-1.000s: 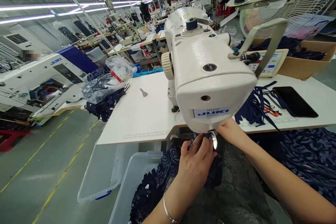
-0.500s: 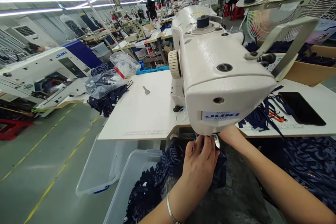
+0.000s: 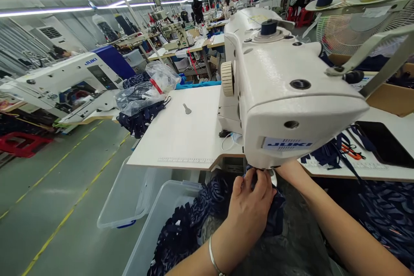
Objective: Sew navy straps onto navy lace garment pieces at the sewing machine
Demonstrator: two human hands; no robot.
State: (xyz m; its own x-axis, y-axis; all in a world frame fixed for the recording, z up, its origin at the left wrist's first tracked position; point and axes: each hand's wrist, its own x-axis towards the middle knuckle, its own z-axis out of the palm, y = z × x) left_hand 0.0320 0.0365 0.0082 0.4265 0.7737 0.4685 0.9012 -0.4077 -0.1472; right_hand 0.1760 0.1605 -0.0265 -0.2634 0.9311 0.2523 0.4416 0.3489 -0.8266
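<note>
A white JUKI sewing machine (image 3: 291, 77) stands right before me, its head over both hands. My left hand (image 3: 250, 205), with a silver bangle on the wrist, is closed with bent fingers on a piece of navy fabric (image 3: 276, 215) just below the machine head. Folds of that fabric hang down past the palm. From the right, my right hand (image 3: 286, 170) reaches in behind the machine head, which hides its fingers. Gathered navy strips (image 3: 215, 194) lie left of my left hand and run down into a clear plastic bin (image 3: 150, 220).
The white table (image 3: 181, 138) bears a small flat metal piece (image 3: 186, 109) and a plastic bag (image 3: 139, 95) on navy strips. On the right lie a black phone (image 3: 386, 142), orange-handled snips (image 3: 352, 152) and more strips. Another pile of navy strips (image 3: 388, 211) sits below the table edge.
The view has shifted, so the machine and table appear farther right. Both hands stay at the machine head, the left still on the navy fabric.
</note>
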